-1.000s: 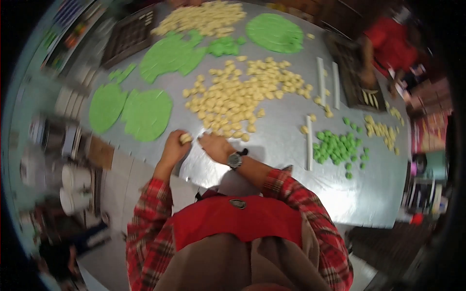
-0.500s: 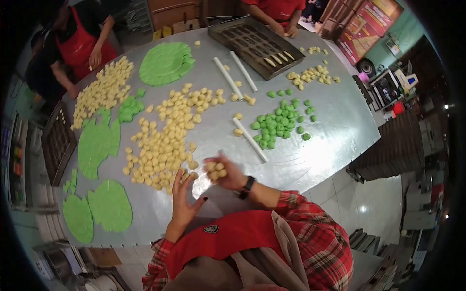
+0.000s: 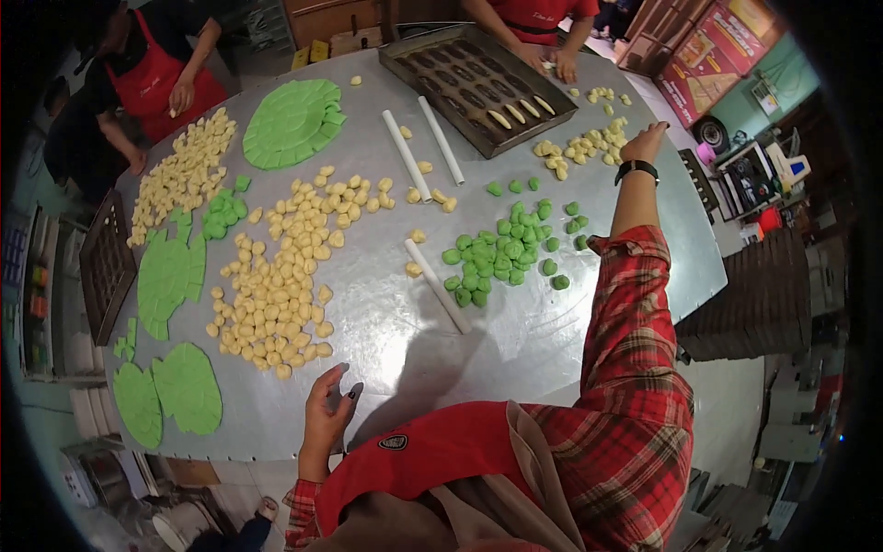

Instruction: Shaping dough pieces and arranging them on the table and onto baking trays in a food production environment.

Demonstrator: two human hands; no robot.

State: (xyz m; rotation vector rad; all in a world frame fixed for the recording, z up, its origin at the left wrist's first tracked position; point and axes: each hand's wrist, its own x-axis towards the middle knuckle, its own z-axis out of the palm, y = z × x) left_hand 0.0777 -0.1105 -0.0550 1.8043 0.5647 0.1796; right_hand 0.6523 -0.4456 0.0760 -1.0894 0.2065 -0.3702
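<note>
My right hand (image 3: 646, 144) reaches far across the steel table, arm stretched out, beside a small pile of pale yellow dough pieces (image 3: 589, 145) at the far right. Its fingers point away, so whether it holds dough is hidden. Near the front edge, my left hand (image 3: 324, 409) is open, its thumb and fingers apart with nothing between them. Just beyond it spreads a large heap of yellow dough balls (image 3: 285, 294). Green dough balls (image 3: 501, 253) are grouped right of centre. A white rod (image 3: 438, 287) lies between the two groups.
Two more white rods (image 3: 406, 155) lie near a dark moulded baking tray (image 3: 478, 87) holding several pale strips. Flat green dough sheets (image 3: 187, 386) lie along the left, near another tray (image 3: 108, 267). Co-workers (image 3: 166, 78) stand at the far side. Stacked dark trays (image 3: 750, 294) stand at right.
My right hand, which held several yellow dough balls near the middle, has swung far right to the small yellow pile. My left hand has drawn back toward the front edge from the large heap.
</note>
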